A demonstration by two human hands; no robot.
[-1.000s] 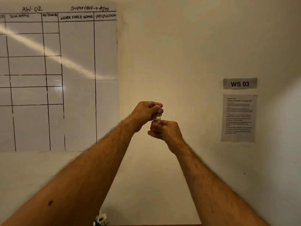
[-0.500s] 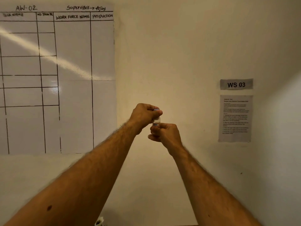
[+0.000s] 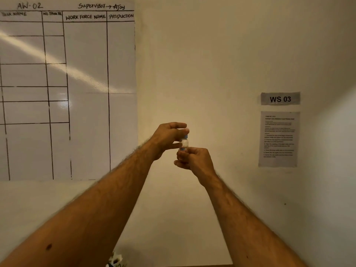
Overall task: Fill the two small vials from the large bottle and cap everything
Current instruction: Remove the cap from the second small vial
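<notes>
Right hand (image 3: pixel 194 159) gripped lower body of small clear glass vial (image 3: pixel 184 144), held upright at chest height before wall. Left hand (image 3: pixel 168 138) sat directly above, fingers pinching small blue cap (image 3: pixel 186 136) on vial's neck. Vial's long axis vertical; cap turn likely about that axis. White ruled whiteboard (image 3: pixel 67 93) behind, left.

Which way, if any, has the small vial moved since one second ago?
No, not noticeably: the small vial stays left of and below the WS 03 sign, held in the right hand.

Sliver of brown tabletop (image 3: pixel 202 265) at bottom edge (barely visible), perhaps bearing small white flowers (image 3: pixel 115 260).
</notes>
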